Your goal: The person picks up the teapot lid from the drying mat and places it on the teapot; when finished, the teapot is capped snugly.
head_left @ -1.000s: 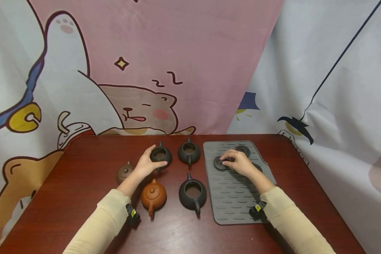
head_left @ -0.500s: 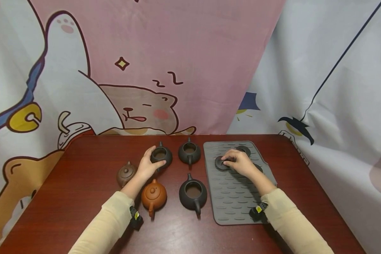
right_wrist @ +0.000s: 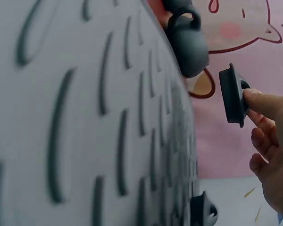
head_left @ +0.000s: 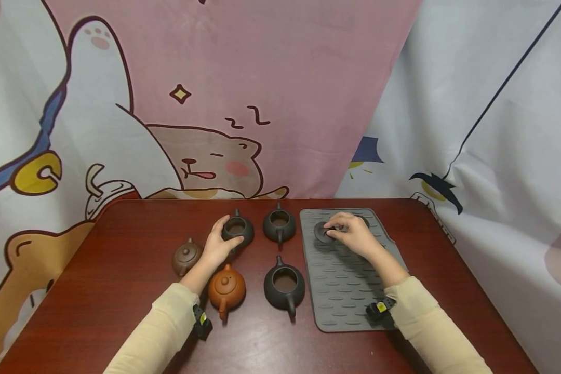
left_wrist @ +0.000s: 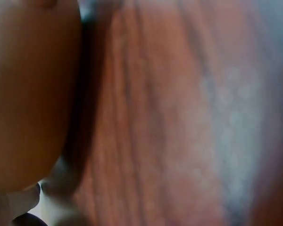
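My left hand (head_left: pixel 218 242) grips a small black lidless teapot (head_left: pixel 245 232), thumb at its near side and fingers at its far left side. Over the grey ridged mat (head_left: pixel 350 306), my right hand (head_left: pixel 357 236) pinches a round black teapot lid (head_left: pixel 321 233) by its knob. In the right wrist view the pinched lid (right_wrist: pixel 232 96) is tilted on edge and apart from the mat. Another black lid (head_left: pixel 364 220) lies on the mat, partly hidden behind the right hand. The left wrist view is blurred, mostly table wood.
Two more lidless black teapots stand between the hands: one at the back (head_left: pixel 279 233), one nearer (head_left: pixel 284 301). An orange lidded teapot (head_left: pixel 226 291) and a brown lidded teapot (head_left: pixel 186 258) stand beside the left forearm. A printed cloth (head_left: pixel 308 104) hangs behind the table.
My right hand has raised the lid off the mat, shifting slightly up and left. The left hand stays on its teapot, its forearm having moved a little right.
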Available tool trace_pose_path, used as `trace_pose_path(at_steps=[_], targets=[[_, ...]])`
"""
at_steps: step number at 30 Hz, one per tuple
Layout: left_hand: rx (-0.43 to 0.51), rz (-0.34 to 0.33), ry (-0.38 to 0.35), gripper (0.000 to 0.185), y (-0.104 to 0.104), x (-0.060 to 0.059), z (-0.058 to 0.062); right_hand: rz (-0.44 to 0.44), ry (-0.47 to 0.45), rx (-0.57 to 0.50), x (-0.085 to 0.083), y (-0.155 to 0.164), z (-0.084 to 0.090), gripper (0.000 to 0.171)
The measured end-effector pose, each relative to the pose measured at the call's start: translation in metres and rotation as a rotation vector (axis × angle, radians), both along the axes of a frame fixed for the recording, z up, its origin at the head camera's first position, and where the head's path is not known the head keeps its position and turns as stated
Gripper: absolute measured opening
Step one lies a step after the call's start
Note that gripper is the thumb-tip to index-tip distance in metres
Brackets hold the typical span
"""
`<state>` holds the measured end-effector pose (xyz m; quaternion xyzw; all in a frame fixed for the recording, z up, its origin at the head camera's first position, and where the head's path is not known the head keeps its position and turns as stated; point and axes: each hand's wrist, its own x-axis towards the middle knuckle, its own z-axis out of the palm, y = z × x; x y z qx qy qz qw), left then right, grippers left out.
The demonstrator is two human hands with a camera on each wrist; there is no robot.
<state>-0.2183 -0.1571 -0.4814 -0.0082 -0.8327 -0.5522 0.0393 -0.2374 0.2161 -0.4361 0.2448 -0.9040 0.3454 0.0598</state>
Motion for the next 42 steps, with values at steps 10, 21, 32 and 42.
trace_pose_path(at_steps=[10, 21, 32, 42], targets=[[0.038, 0.014, -0.003, 0.08, 0.0, 0.0, -0.003, 0.078, 0.039, -0.09, 0.004, -0.03, 0.024, 0.016], [0.079, 0.055, -0.023, 0.082, 0.002, 0.004, -0.004, 0.163, 0.082, -0.179, 0.002, -0.08, 0.04, 0.014], [0.071, 0.058, -0.024, 0.082, 0.002, 0.002, -0.006, 0.203, 0.044, -0.183, -0.007, -0.126, 0.045, 0.013], [0.045, 0.071, -0.032, 0.082, 0.002, 0.001, -0.007, 0.181, 0.045, -0.11, -0.02, -0.163, 0.042, 0.012]])
